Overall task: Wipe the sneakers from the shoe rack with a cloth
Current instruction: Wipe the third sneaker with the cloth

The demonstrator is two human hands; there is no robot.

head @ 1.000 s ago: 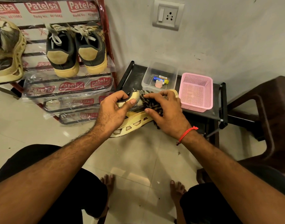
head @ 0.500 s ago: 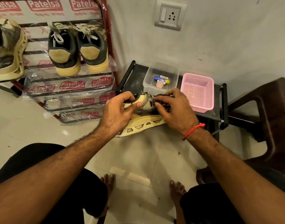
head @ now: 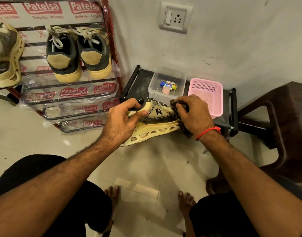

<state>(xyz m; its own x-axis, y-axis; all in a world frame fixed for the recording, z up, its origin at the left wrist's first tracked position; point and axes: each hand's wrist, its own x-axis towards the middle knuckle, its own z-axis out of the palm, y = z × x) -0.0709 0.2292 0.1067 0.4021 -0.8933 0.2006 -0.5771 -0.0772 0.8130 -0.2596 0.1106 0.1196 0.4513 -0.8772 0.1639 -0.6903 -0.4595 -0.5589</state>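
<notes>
Right hand point(head: 193, 115) slid patterned cloth point(head: 178, 117) toeward; left hand point(head: 122, 120) grips mesh sneaker point(head: 157, 117) heel.

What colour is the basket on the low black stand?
Pink, a perforated plastic basket, seen in the head view.

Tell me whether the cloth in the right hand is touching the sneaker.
Touching. The head view shows the right hand pressing the dark patterned cloth against the toe end of the yellow sneaker, with no gap between them.

"Patelsa" on rack wrap point(head: 73, 91); sneaker point(head: 157, 117) "N"
</notes>
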